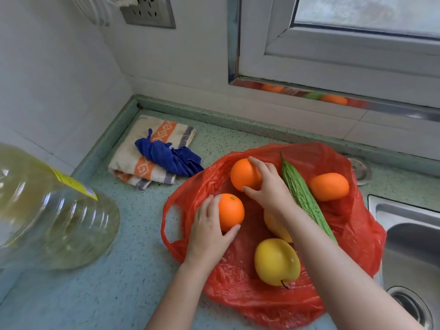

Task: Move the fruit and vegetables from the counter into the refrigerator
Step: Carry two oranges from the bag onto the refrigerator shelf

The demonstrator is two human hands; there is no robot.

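The speckled pale green stone counter runs into a corner of white tiled walls, with a raised edge strip at the back, a grey socket plate high on the wall and a white-framed window above a shiny metal sill. At the right, a stainless steel sink is set into the counter. On the counter lies a thin, wrinkled red plastic bag, spread open and flat. On it rest a round orange near the left handle, a second round orange further back, a third orange at the right, a long bumpy green bitter gourd lying diagonally, a smooth yellow pear-like fruit, and another yellow fruit, partly hidden under the right forearm. The left hand is closed around the near orange; the right hand grips the back orange. Left of the bag lie a folded striped cream-and-orange towel with a crumpled blue cloth on it, and a large clear plastic oil jug.
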